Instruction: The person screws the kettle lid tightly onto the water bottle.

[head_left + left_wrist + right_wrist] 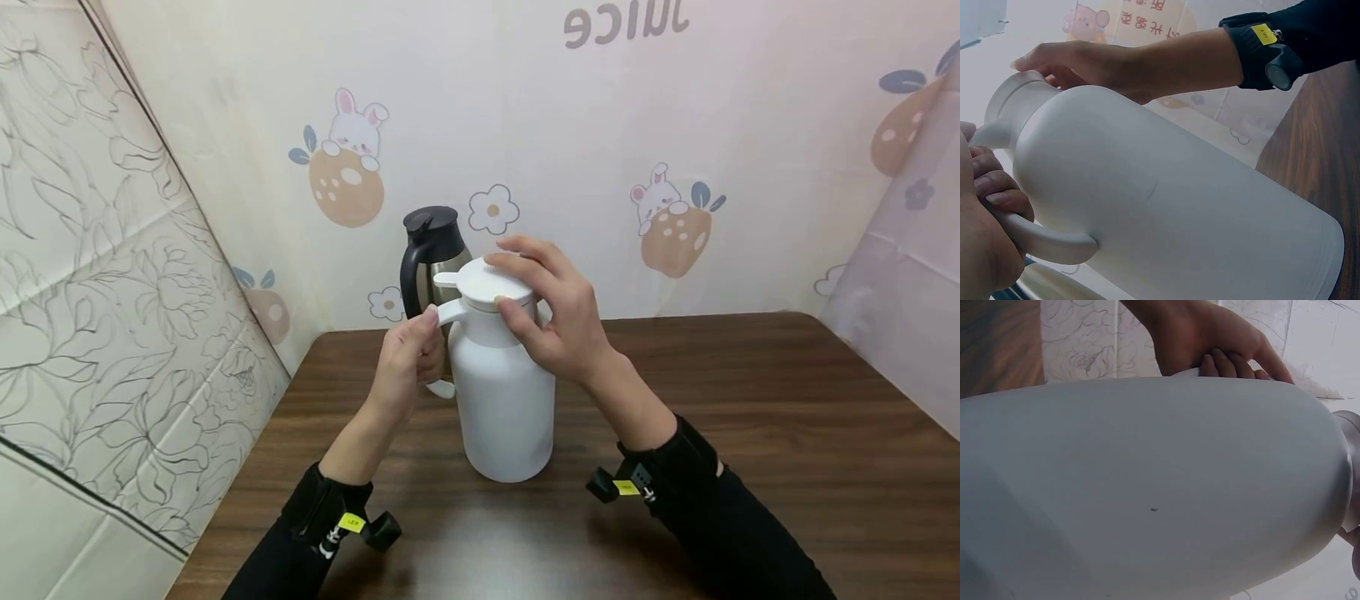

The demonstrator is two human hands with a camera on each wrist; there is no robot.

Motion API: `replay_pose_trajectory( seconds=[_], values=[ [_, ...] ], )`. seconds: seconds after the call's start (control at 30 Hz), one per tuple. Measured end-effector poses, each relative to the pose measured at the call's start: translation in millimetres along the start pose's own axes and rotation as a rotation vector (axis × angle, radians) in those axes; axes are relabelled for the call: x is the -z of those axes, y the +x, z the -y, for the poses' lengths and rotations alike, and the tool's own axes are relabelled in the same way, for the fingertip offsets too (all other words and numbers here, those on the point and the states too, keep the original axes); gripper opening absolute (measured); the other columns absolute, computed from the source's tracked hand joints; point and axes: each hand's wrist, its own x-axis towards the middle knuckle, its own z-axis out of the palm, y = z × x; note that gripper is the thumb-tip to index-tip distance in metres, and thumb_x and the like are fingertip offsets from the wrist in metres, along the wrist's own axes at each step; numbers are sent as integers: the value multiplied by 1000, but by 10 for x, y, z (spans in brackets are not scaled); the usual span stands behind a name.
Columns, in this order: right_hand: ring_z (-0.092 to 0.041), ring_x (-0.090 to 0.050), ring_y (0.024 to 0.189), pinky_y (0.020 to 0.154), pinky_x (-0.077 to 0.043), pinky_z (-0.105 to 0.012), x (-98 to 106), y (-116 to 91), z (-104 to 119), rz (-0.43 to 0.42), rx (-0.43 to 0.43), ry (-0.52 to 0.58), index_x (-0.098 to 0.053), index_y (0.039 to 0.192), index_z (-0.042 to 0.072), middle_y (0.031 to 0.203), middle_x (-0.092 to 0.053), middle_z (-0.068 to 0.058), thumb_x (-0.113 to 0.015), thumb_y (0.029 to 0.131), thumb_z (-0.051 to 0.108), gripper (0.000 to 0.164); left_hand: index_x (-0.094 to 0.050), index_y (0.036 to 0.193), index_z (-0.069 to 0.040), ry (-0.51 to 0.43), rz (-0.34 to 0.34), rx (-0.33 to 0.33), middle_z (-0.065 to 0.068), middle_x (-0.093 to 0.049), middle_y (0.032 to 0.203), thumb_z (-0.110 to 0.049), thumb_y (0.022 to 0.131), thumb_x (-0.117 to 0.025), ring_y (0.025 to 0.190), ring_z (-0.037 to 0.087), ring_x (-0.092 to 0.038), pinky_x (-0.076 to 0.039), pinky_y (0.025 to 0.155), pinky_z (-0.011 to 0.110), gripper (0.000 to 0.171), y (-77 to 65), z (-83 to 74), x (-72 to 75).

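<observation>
A white thermos jug (502,408) stands upright on the wooden table. My left hand (405,358) grips its handle (441,389), fingers wrapped round it and thumb up at the handle's top. My right hand (558,308) holds the round white lid (480,279), thumb at the near side of the rim and fingertips across the top. In the left wrist view the jug body (1147,187) slants across the picture, with curled fingers (997,184) on the handle. The right wrist view is mostly filled by the jug's side, which hides nearly all of the lid.
Close behind the white jug stands a steel thermos jug with a black top (435,233), partly covered by it. The brown wooden table (712,400) runs back to a printed curtain (525,108). Another patterned sheet (112,275) hangs along the left side.
</observation>
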Motion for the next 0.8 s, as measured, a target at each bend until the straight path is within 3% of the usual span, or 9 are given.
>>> replay_pose_trajectory(
  seconds=[0.23,0.47,0.57,0.8],
  values=[
    [-27,-64,122,93,-54,-29,23,13,-20,14,-18,39,-72,129,6,135,-66,-13,-65,96,33,43,-30,69,-5,6,-2,1,-9,-33,57,-31,108,-45,47,14,-26,-19,47,27,50,9,-20,-6],
    [-31,-54,111,88,-47,-40,15,45,54,-13,-53,-50,-77,122,11,124,-65,-14,-79,90,39,42,-31,70,-6,1,3,10,-8,-33,57,-32,108,-46,48,14,-27,-20,47,27,48,21,-36,0],
    [-32,-52,110,87,-46,-42,5,50,78,-11,-66,-62,-76,123,11,123,-63,-15,-74,92,42,43,-31,70,-6,3,3,6,-8,-33,57,-32,108,-46,48,14,-26,-20,47,27,48,20,-33,9],
    [-26,-59,124,86,-52,-38,2,19,28,16,-82,37,-69,132,6,136,-60,-16,-54,97,34,47,-30,70,-5,11,7,-1,-6,-33,57,-31,108,-44,48,15,-27,-20,47,27,49,13,-21,13]
  ],
)
